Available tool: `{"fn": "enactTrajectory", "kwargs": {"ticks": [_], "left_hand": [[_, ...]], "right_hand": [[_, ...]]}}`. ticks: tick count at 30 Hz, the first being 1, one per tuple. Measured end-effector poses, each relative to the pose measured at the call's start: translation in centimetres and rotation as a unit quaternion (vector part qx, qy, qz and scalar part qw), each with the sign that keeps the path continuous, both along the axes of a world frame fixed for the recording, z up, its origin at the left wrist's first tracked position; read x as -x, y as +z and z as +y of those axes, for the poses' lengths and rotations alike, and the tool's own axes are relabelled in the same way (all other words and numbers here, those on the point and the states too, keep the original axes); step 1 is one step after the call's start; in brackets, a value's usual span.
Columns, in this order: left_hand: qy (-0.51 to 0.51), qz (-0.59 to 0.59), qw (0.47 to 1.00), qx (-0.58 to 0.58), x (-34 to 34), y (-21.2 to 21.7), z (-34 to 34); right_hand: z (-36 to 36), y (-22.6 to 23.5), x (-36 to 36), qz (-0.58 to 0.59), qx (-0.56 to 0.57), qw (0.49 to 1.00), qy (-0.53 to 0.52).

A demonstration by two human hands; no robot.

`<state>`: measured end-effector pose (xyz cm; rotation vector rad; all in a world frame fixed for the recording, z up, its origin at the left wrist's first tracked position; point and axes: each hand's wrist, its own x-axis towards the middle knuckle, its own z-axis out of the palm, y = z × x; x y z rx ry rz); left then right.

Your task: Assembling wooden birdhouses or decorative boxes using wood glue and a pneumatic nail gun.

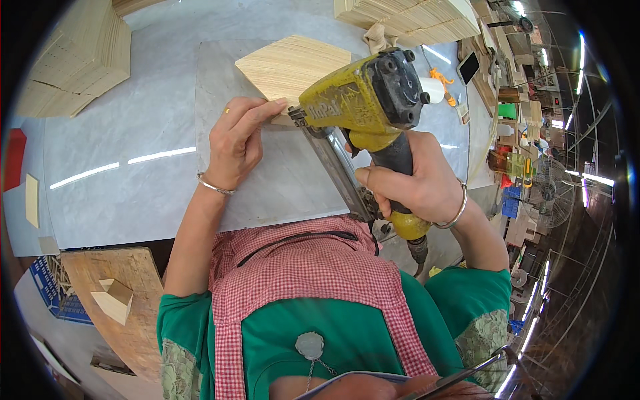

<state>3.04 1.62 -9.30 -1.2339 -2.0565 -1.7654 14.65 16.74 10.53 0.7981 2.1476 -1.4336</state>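
Yellow nail gun (pixel 350 100), right hand (pixel 427 180) clamped round its grip, sits nose-to near edge of pale wooden piece (pixel 293 63) on grey table (pixel 133 207); left hand (pixel 237 140) at that edge, pinching or resting cannot tell, fingertips best kept clear, nose square.

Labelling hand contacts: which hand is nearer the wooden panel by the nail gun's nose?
Left: left hand at the near edge of the wooden panel; right hand farther off, to the lower right, gripping the nail gun.
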Motion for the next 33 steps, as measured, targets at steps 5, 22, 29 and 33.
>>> {"fn": "enactTrajectory", "kwargs": {"ticks": [5,22,29,33], "left_hand": [[0.001,0.008,1.0,-0.007,0.1,-0.2,0.1],[0.003,-0.057,0.998,0.005,-0.6,1.2,-0.3],[0.005,-0.585,0.805,-0.099,-2.9,2.9,1.5],[-0.018,-0.569,0.818,-0.086,-1.3,3.1,2.3]], "right_hand": [[-0.1,0.0,0.0,-0.005,-0.013,1.0,-0.002],[0.7,1.4,-1.2,0.016,-0.013,0.999,-0.04],[5.4,0.2,-6.8,0.108,-0.064,0.977,-0.174],[7.5,-1.0,-9.7,0.107,-0.073,0.966,-0.224]]}}
